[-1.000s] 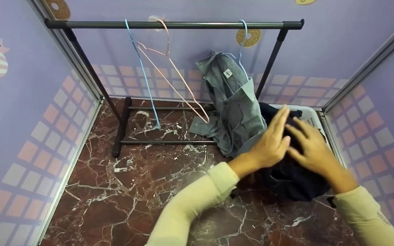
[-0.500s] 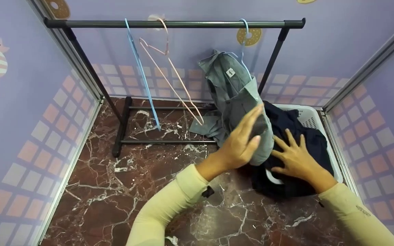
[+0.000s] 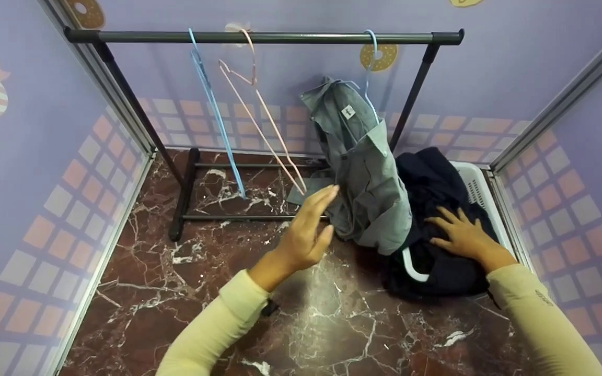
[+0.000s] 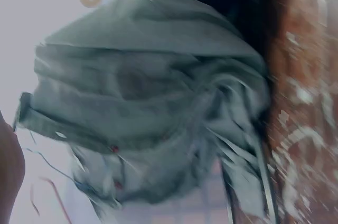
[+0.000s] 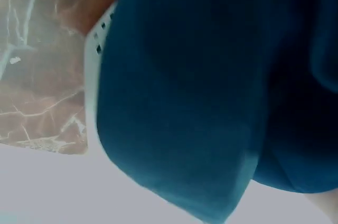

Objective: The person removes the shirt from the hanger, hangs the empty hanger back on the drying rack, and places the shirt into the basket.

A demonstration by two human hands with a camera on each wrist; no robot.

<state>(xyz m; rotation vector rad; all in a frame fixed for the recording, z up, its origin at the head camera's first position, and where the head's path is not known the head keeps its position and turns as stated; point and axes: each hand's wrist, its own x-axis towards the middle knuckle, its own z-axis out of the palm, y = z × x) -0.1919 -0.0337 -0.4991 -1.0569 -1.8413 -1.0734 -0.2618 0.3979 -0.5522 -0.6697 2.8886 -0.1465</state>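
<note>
A: Item one, left hand?
B: Fingers straight and loosely spread, holding nothing, in the air just left of the grey shirt, which hangs from a blue hanger on the rack rail.
A: Right hand?
B: Fingers splayed flat, pressing on the dark garment heaped in the white basket.
A: Wrist views?
B: Left wrist: grey shirt close up, blurred, folds filling the frame. Right wrist: only dark cloth and a strip of basket rim; the hand itself is unseen
</note>
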